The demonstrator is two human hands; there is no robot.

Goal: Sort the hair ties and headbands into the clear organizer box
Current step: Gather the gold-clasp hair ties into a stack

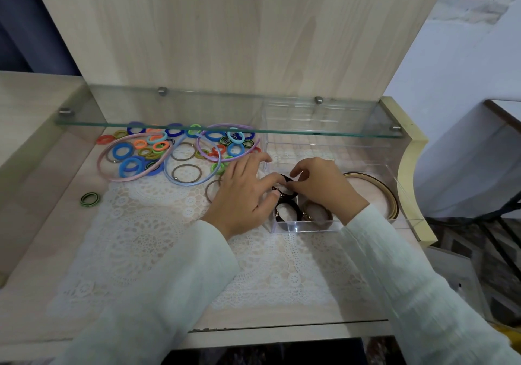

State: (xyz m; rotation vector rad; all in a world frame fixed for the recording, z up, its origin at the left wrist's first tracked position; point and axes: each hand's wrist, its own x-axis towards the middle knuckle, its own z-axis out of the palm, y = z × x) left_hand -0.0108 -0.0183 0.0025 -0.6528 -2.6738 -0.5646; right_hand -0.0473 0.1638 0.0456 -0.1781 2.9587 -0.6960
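Head camera frames were filled at the near edge by two pale sleeves [174,280], laid over a white lace mat [135,232]. Just nearer than the grip, the front wall of the clear organizer box [304,227] was seen. A lower black tie [287,213] and a brown tie [317,214] were set side by side behind that wall, inside the box. Right above them, the held black tie [290,181] was pinched from both sides, by the left hand [242,195] with thumb and finger and by the right hand [324,187] with curled fingertips. To the right of the grip, brown headbands [369,178] were laid in a wider part of the same box. Well to the left of the grip, a green and black tie [89,199] was seen alone on the wood. Farther off and to the left, a pile of bright hair ties [158,150] was spread out, mixed with a pink headband [124,180], a blue headband [189,184] and a purple headband [198,146]. A glass shelf [225,128] was fixed over the far side.
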